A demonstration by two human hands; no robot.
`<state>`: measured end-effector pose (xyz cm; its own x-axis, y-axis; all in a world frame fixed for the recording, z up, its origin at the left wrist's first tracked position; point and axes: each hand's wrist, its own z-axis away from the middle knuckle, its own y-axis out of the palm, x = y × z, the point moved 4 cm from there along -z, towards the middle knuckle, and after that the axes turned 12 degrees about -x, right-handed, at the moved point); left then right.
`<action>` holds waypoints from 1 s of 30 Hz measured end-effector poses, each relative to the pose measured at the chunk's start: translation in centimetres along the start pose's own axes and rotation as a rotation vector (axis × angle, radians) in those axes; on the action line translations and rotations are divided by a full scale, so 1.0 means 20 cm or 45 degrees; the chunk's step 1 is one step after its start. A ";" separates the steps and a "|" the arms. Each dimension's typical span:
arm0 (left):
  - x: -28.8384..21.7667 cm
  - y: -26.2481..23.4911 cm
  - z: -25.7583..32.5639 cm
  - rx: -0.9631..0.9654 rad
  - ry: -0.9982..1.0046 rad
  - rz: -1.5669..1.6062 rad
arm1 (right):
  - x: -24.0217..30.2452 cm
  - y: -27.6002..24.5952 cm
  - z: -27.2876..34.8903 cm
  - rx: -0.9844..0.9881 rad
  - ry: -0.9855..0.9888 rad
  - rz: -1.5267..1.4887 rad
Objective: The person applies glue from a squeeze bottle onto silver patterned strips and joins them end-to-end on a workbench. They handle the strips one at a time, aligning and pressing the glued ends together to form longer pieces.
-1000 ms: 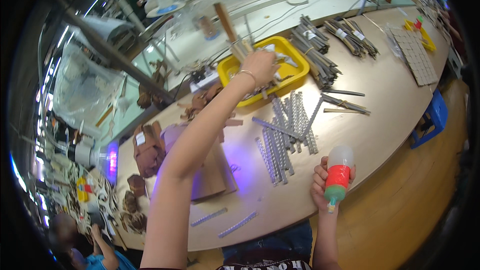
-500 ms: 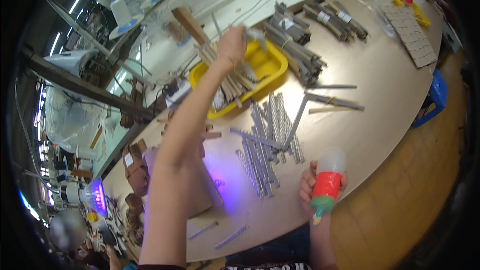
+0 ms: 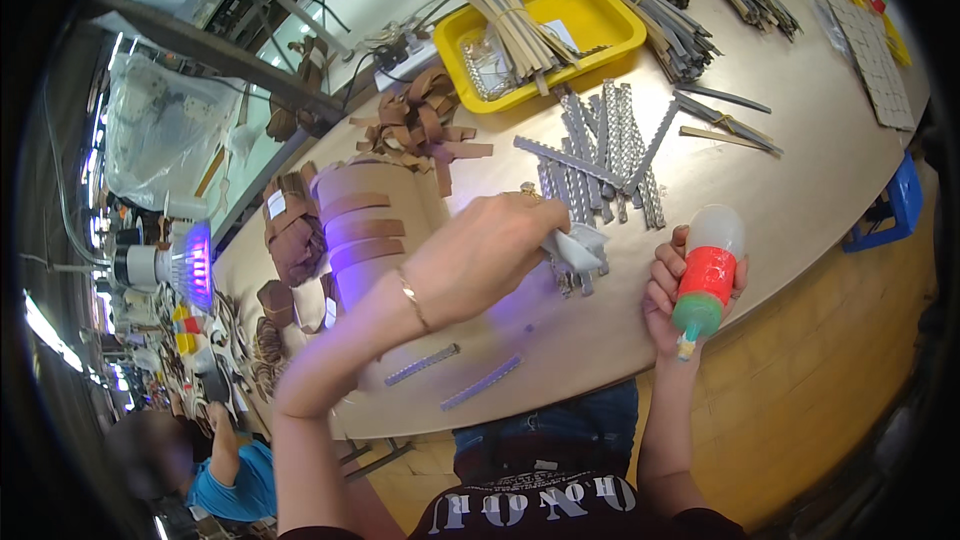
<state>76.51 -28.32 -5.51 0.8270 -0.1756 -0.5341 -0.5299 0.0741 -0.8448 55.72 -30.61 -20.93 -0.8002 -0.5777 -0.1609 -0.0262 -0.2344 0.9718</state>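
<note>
My left hand point(image 3: 480, 250) is closed on a crumpled whitish wipe point(image 3: 578, 248), cloth or paper I cannot tell. It hangs over the near end of a pile of grey braided strips point(image 3: 610, 145) on the table. Off the table's near right edge, my right hand point(image 3: 664, 285) is wrapped round a squeeze bottle point(image 3: 712, 270) with a clear bottom, red band and green cap. The bottle is upside down, its nozzle pointing down with pale residue at the tip. Two short braided strips, one point(image 3: 422, 364) left of the other point(image 3: 481, 383), lie near the table's front edge.
A yellow tray point(image 3: 625, 52) at the back holds a bundle of pale strips point(image 3: 512, 25). Bundled grey strips point(image 3: 670, 30) lie right of it. Brown strips point(image 3: 425, 120) and a purple-lit roll point(image 3: 370, 205) are at left, beside a lit lamp point(image 3: 195, 265). Another person point(image 3: 235, 470) sits lower left.
My left hand has come back from the yellow tray toward me, now with the whitish wipe over the strips. The view has shifted; my right hand still holds the bottle.
</note>
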 end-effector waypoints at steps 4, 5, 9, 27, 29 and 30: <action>0.04 0.23 0.18 0.036 -0.069 0.055 | 0.01 0.01 0.00 -0.005 0.000 0.028; 0.05 0.30 0.24 0.074 -0.133 -0.003 | 0.00 0.01 0.00 0.004 0.003 0.021; 0.05 0.51 0.43 -0.168 -0.173 -0.075 | 0.00 0.01 0.01 -0.030 -0.015 0.021; 0.10 0.37 0.32 0.408 -0.182 0.268 | 0.00 0.01 0.04 -0.018 0.020 -0.014; 0.14 0.21 0.18 0.365 -0.089 0.474 | 0.00 0.00 0.05 -0.036 0.001 -0.013; 0.14 0.12 0.09 0.255 -0.005 0.507 | 0.00 0.00 0.05 -0.037 0.003 -0.018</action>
<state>78.01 -26.81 -9.08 0.5666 -0.0908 -0.8190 -0.7608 0.3241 -0.5622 55.06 -29.76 -20.82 -0.7987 -0.5757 -0.1753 -0.0204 -0.2652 0.9640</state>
